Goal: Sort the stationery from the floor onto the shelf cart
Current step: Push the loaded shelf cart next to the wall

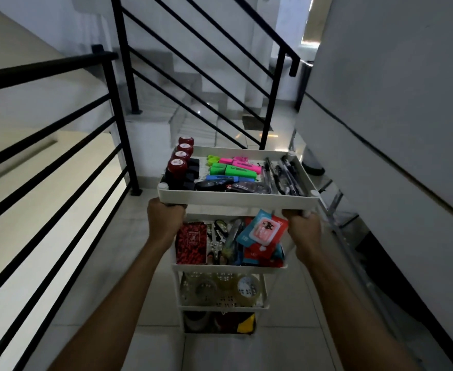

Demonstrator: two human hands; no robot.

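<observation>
White plastic, the shelf cart (236, 200) stood on the tiled floor (287, 344), stationery on every tier. The left hand (165, 222) and right hand (303, 228) gripped, seemingly, its posts beneath the top tray.

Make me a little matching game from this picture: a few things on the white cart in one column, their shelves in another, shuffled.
Things:
1. green and pink highlighter pens
2. red patterned booklet
3. clear rolls of tape
4. yellow and black object

Places:
A. bottom shelf
B. top tray
C. third shelf down
D. second shelf down

Pairs: 1-B, 2-D, 3-C, 4-A
</observation>
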